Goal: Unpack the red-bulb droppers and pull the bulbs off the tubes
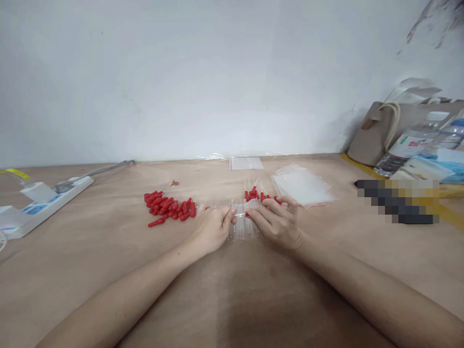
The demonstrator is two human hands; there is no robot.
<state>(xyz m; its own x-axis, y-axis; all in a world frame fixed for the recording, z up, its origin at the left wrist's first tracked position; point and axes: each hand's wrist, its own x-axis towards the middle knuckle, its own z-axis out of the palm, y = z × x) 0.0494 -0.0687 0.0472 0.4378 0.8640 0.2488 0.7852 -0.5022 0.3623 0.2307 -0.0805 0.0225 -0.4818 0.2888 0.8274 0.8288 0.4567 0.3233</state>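
Note:
My left hand (pixel 213 226) is closed in a pinch on one end of a thin clear dropper tube (pixel 240 215). At the tube's other end, the fingers of my right hand (pixel 278 224) close around a red rubber bulb (pixel 247 213), mostly hidden by the fingertips. Beneath and between both hands lies a row of loose clear tubes (pixel 242 233). A heap of red bulbs (pixel 168 208) sits just left of my left hand. Behind my right hand rest several clear droppers with red bulbs (pixel 253 193) on their ends, partly covered by the fingers.
Clear plastic bags (pixel 302 183) are stacked behind my right hand, and a small zip bag (pixel 245 164) lies near the wall. A power strip (pixel 54 205) with plugs stands at left. At right are a grey-beige bag (pixel 368 133), a bottle (pixel 408 142) and a pixelated dark object (pixel 398 203).

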